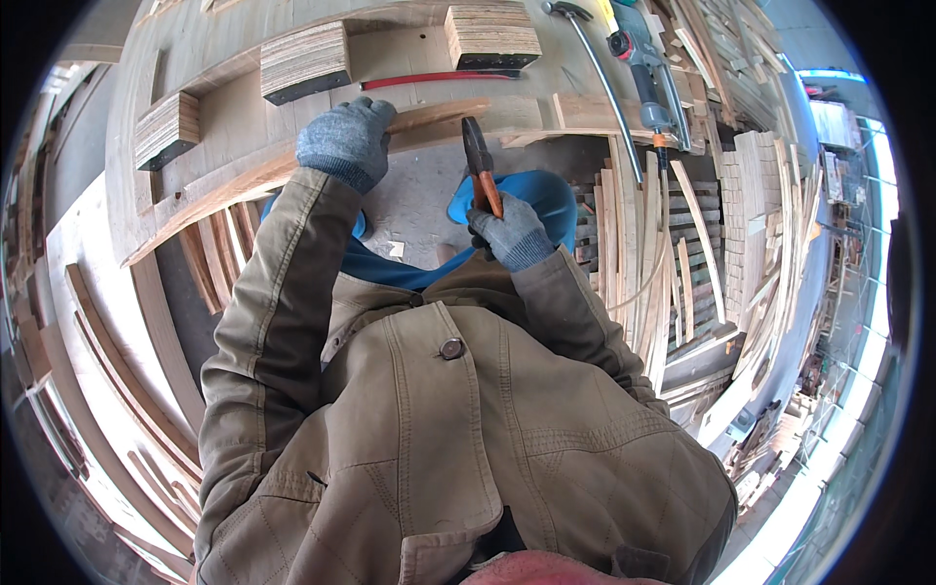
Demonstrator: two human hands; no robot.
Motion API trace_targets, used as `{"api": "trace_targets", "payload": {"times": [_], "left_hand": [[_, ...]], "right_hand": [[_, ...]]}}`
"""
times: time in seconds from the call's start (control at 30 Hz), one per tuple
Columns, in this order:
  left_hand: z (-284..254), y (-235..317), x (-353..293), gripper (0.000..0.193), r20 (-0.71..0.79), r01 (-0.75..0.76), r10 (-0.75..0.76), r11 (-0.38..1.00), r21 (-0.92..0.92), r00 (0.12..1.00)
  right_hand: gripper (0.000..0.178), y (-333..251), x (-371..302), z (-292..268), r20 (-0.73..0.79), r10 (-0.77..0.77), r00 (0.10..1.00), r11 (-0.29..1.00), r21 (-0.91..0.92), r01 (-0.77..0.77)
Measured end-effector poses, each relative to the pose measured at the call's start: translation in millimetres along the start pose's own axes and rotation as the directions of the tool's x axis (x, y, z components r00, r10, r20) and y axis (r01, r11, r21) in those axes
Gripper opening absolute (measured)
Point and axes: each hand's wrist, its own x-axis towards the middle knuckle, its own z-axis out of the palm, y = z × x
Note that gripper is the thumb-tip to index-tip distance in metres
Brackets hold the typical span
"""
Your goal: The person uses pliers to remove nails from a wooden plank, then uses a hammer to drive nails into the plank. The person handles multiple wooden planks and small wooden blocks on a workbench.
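My left hand (346, 143), in a grey knit glove, is closed at the near edge of the workbench. Its fingers curl around a long, slightly curved wooden strip (234, 192), which shows on both sides of the glove. My right hand (511, 234), gloved the same way, grips a pair of pliers (478, 161) by the orange handles. Their dark jaws point up and away from me, close to the bench edge and apart from my left hand. The glove hides the handle ends.
Laminated plywood blocks (304, 63) stand on the bench (390, 44). A red pry bar (439, 77) lies between them and me. Toward the right are a hammer (595, 83) and a nail gun (645, 93). Wooden slats (697, 239) are stacked at my right; long strips (122, 361) lie at my left.
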Motion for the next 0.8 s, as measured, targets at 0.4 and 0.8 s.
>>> {"api": "trace_targets", "payload": {"times": [0.4,0.8], "left_hand": [[-0.9,0.7,-0.5,0.023,0.017,0.018,-0.018,1.0,-0.008,1.0],[-0.4,0.2,0.2,0.025,0.028,0.015,-0.015,1.0,-0.001,0.999]], "right_hand": [[0.035,-12.5,-1.2,1.6,-0.008,0.01,1.0,1.0,0.029,-0.009],[0.031,-11.8,-0.2,11.6,-0.012,0.018,1.0,0.99,0.141,-0.016]]}}
